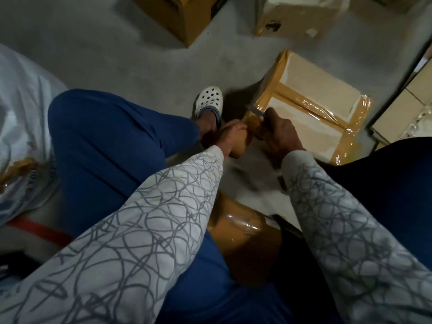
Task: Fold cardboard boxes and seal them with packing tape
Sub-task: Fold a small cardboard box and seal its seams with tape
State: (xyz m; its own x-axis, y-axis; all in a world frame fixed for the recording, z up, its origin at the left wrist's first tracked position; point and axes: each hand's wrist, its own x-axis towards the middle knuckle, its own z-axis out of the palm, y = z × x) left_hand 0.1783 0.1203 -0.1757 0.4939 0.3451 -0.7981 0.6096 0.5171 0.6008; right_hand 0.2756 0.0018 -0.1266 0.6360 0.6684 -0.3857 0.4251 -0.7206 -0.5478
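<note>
Tape roll (250, 122) is gripped by left hand (230, 134) just beside box (315, 90); blade (256, 110) is clenched in right hand (279, 134), presumably to cut it free.

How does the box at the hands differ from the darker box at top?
The near box is pale, with glossy brown tape along its edges and top; the far box is darker brown, no tape visible. The left hand, gripping a tape wad, and right hand, gripping a blade, work at the near box's corner; nothing touches the far box. Both are cardboard on the floor.
</note>
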